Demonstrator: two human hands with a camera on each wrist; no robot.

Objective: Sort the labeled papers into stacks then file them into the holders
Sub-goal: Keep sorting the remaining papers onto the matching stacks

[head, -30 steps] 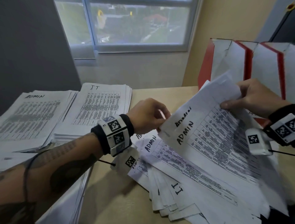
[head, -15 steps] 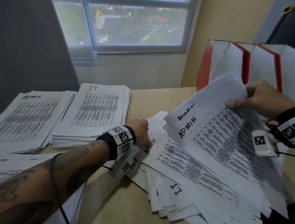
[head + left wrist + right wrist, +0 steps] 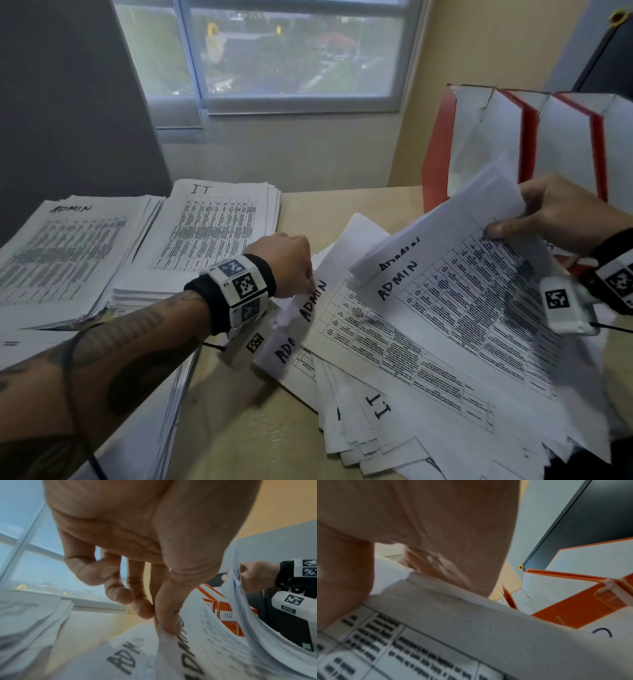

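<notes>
A loose fan of unsorted printed sheets lies on the desk's right half, marked ADMIN and IT. My left hand pinches the corner of an ADMIN sheet in that fan; the left wrist view shows thumb and finger closed on its corner. My right hand grips the far edge of a few lifted ADMIN sheets, tilted up off the pile, its thumb lying on the top sheet. Sorted stacks marked ADMIN and IT lie at the left.
Red and white upright file holders stand at the back right of the wooden desk, one labelled HR. More papers lie under my left forearm. A window and a wall close the far side.
My left hand let go of the lifted ADMIN sheets, dropped down-left to the pile and took hold of another ADMIN sheet's corner. My right hand kept the raised sheets up.
</notes>
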